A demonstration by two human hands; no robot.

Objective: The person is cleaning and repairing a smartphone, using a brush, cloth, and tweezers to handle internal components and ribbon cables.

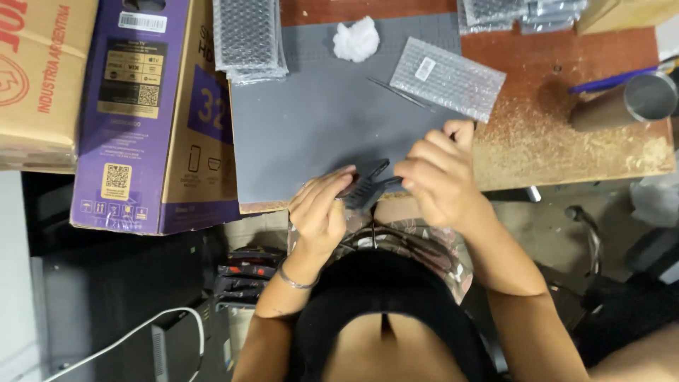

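Note:
My left hand (320, 209) and my right hand (437, 177) meet at the near edge of a grey mat (318, 120), both gripping a small dark flat part (368, 188) with ribs or slots. The left fingers pinch its left end; the right fingers hold its right end. The part sits just above the table's front edge. A thin pair of tweezers (400, 93) lies on the mat beyond my right hand, next to a bubble-wrap pouch (448, 78) with a small label.
A white wad of cotton (356, 38) lies at the mat's far side. Stacks of bubble-wrap pouches (249, 37) stand at the back left and back right. A purple and brown carton (152, 113) lies left. A metal tube (626, 102) rests on the wooden table (566, 134).

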